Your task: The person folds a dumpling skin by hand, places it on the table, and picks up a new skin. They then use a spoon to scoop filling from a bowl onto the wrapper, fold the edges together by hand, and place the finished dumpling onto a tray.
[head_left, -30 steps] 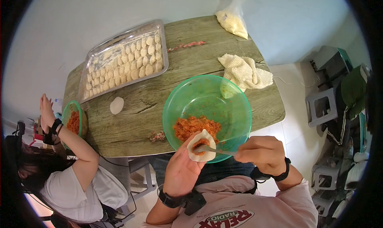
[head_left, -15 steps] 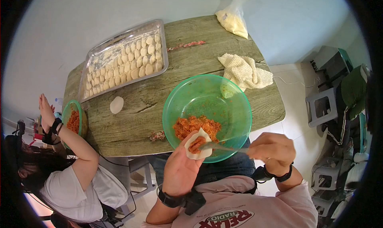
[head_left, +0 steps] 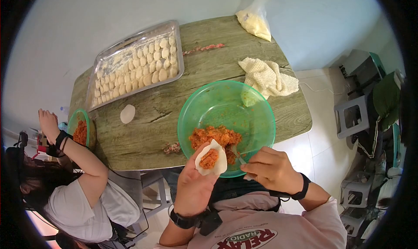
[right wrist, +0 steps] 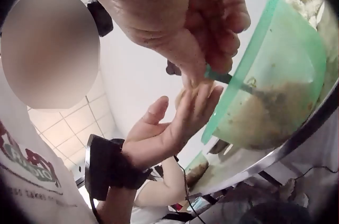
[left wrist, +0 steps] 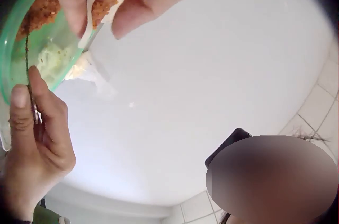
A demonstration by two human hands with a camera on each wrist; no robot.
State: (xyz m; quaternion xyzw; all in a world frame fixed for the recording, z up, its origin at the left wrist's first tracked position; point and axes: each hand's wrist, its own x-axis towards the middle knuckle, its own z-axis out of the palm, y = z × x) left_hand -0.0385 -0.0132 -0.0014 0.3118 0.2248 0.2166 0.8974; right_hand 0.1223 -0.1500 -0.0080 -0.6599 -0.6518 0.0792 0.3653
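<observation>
In the head view my left hand (head_left: 194, 189) holds a round white wrapper (head_left: 221, 161) with orange-red filling (head_left: 209, 159) at its centre, over the near rim of the green bowl (head_left: 226, 84). The left wrist view shows the wrapper (left wrist: 91, 15) between thumb and fingers, its sides bent up around the filling. My right hand (head_left: 275, 173) pinches the handle of a metal utensil (head_left: 241, 160), whose tip is down at the filling mass (head_left: 215, 136) in the bowl. In the right wrist view the utensil (right wrist: 221, 76) crosses the bowl's rim.
A metal tray (head_left: 179, 53) of dumplings stands at the back left, a single wrapper (head_left: 127, 114) lies on the table (head_left: 152, 140). Behind the bowl are a cloth (head_left: 269, 78) and a bag (head_left: 254, 25). At left, another person (head_left: 78, 205) sits beside a second bowl (head_left: 92, 136).
The utensil has left the wrapper and gone down into the bowl's filling. My right hand moved left and turned; the left hand shifted slightly left with the filled wrapper.
</observation>
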